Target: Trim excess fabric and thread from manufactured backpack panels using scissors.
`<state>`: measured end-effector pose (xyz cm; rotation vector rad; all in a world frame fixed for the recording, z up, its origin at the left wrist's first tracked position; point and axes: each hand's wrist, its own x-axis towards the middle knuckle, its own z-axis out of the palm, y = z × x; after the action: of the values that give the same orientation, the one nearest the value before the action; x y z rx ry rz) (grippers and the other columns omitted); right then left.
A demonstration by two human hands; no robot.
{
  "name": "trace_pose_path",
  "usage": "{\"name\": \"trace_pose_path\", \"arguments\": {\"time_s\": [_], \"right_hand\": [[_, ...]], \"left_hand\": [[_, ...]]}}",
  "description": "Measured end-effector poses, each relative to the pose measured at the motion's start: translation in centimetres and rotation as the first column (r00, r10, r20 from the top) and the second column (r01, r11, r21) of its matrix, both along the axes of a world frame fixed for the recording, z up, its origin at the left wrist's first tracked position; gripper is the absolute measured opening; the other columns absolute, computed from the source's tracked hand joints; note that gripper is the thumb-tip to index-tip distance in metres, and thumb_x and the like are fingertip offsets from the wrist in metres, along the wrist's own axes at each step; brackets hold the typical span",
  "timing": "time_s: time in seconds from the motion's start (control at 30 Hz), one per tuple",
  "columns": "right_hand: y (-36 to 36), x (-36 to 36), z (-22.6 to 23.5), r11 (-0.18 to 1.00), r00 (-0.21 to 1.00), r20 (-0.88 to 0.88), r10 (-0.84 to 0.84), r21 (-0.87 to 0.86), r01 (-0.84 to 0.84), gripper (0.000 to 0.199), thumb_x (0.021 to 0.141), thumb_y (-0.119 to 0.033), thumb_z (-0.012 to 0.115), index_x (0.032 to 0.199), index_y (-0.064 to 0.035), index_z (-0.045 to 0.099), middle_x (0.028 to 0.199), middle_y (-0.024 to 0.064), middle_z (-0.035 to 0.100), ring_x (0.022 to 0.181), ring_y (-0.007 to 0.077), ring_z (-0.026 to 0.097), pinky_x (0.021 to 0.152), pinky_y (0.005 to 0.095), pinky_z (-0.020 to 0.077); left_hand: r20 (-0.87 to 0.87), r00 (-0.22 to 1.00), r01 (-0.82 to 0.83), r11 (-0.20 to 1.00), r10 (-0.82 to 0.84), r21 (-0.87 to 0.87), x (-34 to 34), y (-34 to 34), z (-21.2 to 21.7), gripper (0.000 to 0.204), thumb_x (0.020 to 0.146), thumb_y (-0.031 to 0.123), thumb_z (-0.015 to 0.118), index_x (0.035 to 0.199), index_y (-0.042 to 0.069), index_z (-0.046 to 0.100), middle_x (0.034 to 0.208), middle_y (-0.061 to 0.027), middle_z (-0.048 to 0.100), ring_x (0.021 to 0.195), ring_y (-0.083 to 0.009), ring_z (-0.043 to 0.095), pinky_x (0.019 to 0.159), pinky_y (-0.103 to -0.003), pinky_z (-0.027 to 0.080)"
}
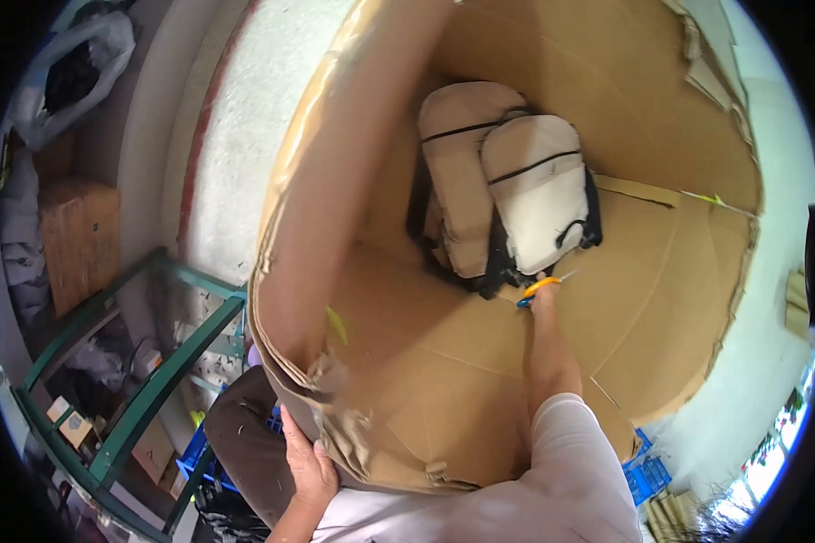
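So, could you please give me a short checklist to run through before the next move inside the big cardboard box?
1. Scissors held: ok, orange-handled, in the right hand.
2. Blades pointing away from the backpacks: ok, they point right, over bare cardboard.
3. Blades closed: cannot tell, too small to see.
4. Left hand free: ok, it holds nothing visible, outside the near rim of the cardboard box.
5. Backpacks lying apart: not ok, the front backpack overlaps the rear backpack.
6. Right hand gripping a backpack: cannot tell, its fingers are partly hidden.

Workshop or storeroom | cardboard bin (670, 281) | green frame (171, 375) | blue crate (647, 480)
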<state>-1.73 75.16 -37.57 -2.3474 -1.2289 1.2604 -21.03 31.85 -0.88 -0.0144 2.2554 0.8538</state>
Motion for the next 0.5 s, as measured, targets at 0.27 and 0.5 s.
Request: {"name": "trace_pose_path", "arguments": {"time_s": [0.27, 0.5], "right_hand": [[2.2, 1.9, -4.5, 0.981, 0.932, -0.318, -0.176, -0.134, 0.140, 0.021, 0.082, -0.028, 0.058, 0.086, -0.0098, 0.049, 0.073, 0.0069, 0.051, 0.052, 0.0207, 0.049, 0.037, 0.0348, 0.0421], [1.4, -3.9, 0.8, 0.890, 0.808, -0.376, -0.452, -0.127, 0.439, 0.025, 0.076, -0.020, 0.066, 0.095, -0.0092, 0.054, 0.088, 0.0094, 0.055, 0.072, 0.0233, 0.052, 0.057, 0.0377, 0.0485]], "left_hand": [[0.134, 0.970, 0.220, 0.966, -0.202, -0.138, 0.0, -0.9, 0.5, 0.073, 0.087, 0.033, 0.037, 0.129, -0.015, 0.002, 0.128, -0.0369, 0.023, 0.114, -0.0475, 0.034, 0.095, -0.042, 0.031], [-0.016, 0.973, 0.221, 0.951, -0.230, -0.214, -0.8, 1.5, 0.8, 0.072, 0.087, 0.033, 0.037, 0.127, -0.016, 0.005, 0.124, -0.0385, 0.026, 0.112, -0.0499, 0.034, 0.096, -0.043, 0.030]]}}
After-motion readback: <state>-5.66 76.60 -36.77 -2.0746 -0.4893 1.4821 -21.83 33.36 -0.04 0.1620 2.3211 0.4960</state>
